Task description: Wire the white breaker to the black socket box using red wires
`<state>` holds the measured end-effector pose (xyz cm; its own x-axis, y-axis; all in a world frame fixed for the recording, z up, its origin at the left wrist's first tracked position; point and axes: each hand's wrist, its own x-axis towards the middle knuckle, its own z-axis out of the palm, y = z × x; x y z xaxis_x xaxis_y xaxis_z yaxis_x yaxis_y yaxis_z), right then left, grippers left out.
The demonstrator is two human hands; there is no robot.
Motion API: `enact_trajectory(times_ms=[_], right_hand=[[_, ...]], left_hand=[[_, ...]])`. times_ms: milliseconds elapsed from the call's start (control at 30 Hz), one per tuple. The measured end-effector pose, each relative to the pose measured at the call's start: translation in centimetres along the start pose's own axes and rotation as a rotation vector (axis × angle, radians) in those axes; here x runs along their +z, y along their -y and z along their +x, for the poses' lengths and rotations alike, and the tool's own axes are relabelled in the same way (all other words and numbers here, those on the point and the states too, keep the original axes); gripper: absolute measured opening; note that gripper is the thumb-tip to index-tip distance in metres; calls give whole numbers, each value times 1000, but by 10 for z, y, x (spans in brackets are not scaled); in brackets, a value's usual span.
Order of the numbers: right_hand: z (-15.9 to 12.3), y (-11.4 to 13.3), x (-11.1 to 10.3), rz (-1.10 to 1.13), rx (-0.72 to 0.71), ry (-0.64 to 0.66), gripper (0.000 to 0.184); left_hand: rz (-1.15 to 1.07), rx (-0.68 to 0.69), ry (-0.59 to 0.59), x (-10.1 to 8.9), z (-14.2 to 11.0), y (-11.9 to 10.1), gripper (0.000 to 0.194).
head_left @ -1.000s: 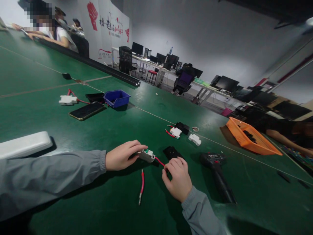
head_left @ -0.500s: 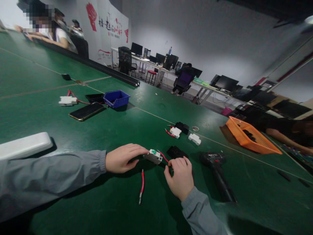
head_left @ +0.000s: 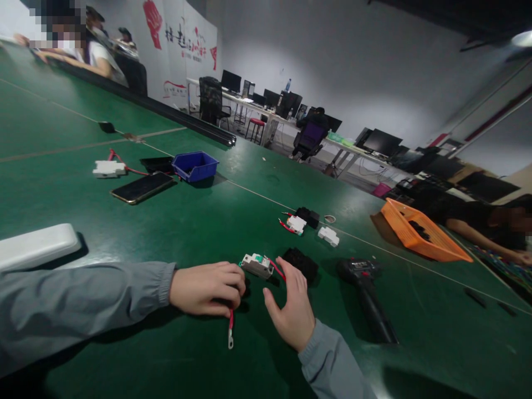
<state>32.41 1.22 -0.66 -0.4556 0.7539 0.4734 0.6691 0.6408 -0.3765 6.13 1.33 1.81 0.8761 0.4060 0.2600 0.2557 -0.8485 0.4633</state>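
Observation:
A white circuit breaker [head_left: 258, 266] with a green part lies on the green table between my hands. A red wire [head_left: 277, 268] runs from its right end towards the fingers of my right hand [head_left: 293, 310]. That hand is open, its thumb apart from the fingers, beside the breaker. My left hand [head_left: 211, 289] has its fingers closed over the upper part of a loose red cable [head_left: 231, 327]. The cable's bare metal lug points towards me; its other end is hidden under the fingers. A black block [head_left: 301, 265] sits just behind my right hand.
Right of my hands lies a black cordless drill [head_left: 368, 296], with an orange basket [head_left: 419, 235] beyond. Further back are a wired breaker [head_left: 296, 224] and a white block [head_left: 328, 236]. At left are a phone [head_left: 143, 187], a blue bin [head_left: 195, 166] and a white case [head_left: 39, 245].
My left hand has left the circuit breaker and come down onto the loose red cable. My right hand's fingers have spread and shifted slightly left.

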Motion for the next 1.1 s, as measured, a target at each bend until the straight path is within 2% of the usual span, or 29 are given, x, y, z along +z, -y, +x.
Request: enact_trajectory(times_ms=[100,167,267,333,433,533,633,867,1100], right_hand=[[4,12,10,111,102,6,61],[9,14,15,167,157,5,44],[13,10,17,344,242,-4,21],[13,6,16,580,359,-33,21],[14,2,13,1020,594,-54,35],[18,-1,10,1319,730,-79,40],[23,-3,7,1446,755,-123,38],[23,-3,8,1440,695,-2,35],[24,-1,7,1421,687,12,35]], left_hand=[[-218,-94,9,-1,-1,6,13],[-508,-227,-16,-1,-2,14,18],[-1013,-452,-128,-4,-2,30,25],[-1255,-548,-248,-7,-1,40,26],[-1460,-610,-366,-12,1,46,23],[-1493,-623,-349,-14,1,46,19],[-1425,-615,-302,-12,-1,45,18],[-1106,-558,-159,-9,0,42,30],[-997,-541,-106,-9,-1,38,28]])
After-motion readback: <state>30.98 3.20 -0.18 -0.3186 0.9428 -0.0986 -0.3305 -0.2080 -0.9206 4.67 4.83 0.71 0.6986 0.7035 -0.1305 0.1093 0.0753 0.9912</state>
